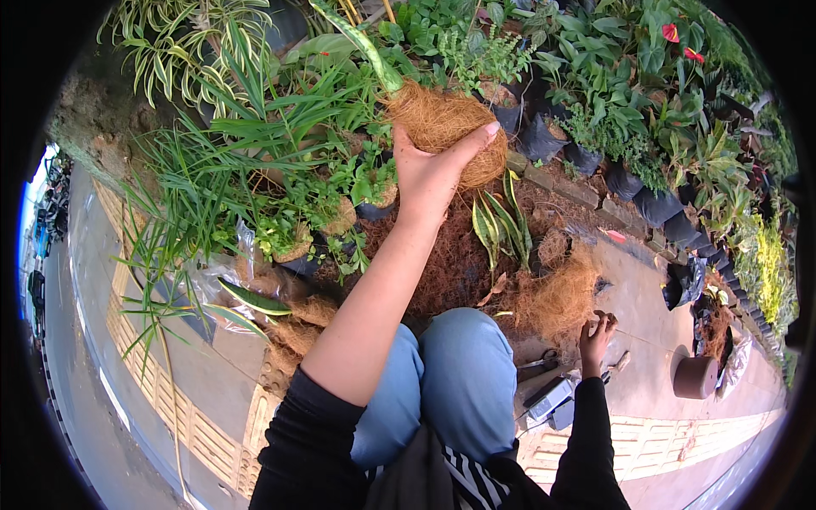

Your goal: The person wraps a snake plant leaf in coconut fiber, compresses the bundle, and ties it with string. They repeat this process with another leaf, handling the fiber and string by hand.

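Note:
My left hand (428, 167) grips a ball of brown coconut fibre (449, 118) from below, thumb along its right side. A mottled green snake plant leaf (368, 50) sticks out of the ball's upper left. Close to the edge of a loose coir heap (564, 296), my right hand (597, 335) has its fingers bent and apart, with nothing visible in them. Between the hands, yellow-edged snake plant leaves (503, 223) stand amid dark red-brown fibre (440, 274). More coir-wrapped bundles (312, 312) lie left of my knees, beside another snake plant leaf (255, 298).
Scissors (542, 360) and a small grey box-shaped device (551, 398) lie by my right knee. Farther right stands a brown pot (695, 376). Plants in black grow bags (542, 137) line a brick edging (574, 189). A hose (171, 376) crosses the pavement at left.

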Demonstrator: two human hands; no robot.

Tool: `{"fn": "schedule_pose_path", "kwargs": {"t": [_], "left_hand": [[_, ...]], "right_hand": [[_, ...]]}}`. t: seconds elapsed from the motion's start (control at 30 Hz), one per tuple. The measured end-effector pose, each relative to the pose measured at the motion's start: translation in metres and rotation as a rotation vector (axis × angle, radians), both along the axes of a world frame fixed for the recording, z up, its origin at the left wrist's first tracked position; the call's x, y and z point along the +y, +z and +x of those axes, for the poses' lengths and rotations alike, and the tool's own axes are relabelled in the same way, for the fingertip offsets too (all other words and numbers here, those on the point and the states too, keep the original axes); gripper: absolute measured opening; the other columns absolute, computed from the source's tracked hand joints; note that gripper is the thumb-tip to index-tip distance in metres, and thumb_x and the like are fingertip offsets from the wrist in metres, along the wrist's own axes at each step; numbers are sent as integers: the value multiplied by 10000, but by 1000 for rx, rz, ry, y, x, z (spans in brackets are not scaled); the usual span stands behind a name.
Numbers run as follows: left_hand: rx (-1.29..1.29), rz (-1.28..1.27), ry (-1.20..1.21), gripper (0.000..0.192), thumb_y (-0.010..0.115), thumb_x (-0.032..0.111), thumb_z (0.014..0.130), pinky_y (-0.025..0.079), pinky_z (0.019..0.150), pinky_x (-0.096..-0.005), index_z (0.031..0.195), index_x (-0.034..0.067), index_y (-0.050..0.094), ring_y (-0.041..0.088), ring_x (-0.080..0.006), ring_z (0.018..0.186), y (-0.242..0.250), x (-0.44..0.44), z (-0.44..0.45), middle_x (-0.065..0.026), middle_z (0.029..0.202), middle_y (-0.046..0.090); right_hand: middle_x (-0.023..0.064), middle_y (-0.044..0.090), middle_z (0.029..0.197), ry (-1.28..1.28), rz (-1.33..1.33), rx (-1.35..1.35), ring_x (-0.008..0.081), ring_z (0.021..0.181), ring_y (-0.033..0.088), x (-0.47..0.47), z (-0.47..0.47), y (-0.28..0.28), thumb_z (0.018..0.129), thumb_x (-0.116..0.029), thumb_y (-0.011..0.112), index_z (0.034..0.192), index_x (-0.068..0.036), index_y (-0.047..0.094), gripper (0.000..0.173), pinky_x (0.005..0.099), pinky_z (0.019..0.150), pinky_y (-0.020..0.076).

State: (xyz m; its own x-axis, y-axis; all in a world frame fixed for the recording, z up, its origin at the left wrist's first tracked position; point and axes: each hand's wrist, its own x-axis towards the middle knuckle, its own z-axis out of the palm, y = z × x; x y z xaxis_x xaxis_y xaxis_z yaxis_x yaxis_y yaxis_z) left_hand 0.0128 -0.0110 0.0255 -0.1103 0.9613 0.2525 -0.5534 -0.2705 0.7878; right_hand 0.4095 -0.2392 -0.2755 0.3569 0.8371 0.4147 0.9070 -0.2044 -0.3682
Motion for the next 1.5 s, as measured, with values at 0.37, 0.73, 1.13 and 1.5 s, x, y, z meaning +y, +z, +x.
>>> {"fn": "schedule_pose_path", "kwargs": {"t": [0.37,0.73,1.13,1.5], "left_hand": [[-43,-120,67,816,797,-29,682,557,854,-391,1287,-43,250,656,-239,966,9,-18,-3,-194,1075,623],[-33,-215,97,985,856,67,625,541,874,-375,1363,-24,211,635,-239,1015,13,-15,-11,-185,1134,598],[-67,-211,117,765,793,-49,679,552,866,-367,1282,-13,323,654,-240,972,9,-10,-2,-174,1104,610],[-71,-212,103,689,766,-85,690,571,831,-378,1232,-20,347,669,-248,930,3,3,-2,-193,1064,624]], "right_hand": [[115,706,927,-158,-964,124,298,909,671,-39,66,-95,723,-134,604,898,-175,737,223,390,815,528],[198,659,1061,-27,-1233,112,356,1047,617,-29,57,-158,818,-194,551,1032,-110,704,275,443,899,484],[153,703,832,-306,-920,36,301,826,689,-20,95,-127,577,-226,820,819,-80,734,295,399,758,550],[105,689,867,25,-271,1056,137,810,653,54,55,127,785,44,699,1059,28,602,291,238,737,517]]}}
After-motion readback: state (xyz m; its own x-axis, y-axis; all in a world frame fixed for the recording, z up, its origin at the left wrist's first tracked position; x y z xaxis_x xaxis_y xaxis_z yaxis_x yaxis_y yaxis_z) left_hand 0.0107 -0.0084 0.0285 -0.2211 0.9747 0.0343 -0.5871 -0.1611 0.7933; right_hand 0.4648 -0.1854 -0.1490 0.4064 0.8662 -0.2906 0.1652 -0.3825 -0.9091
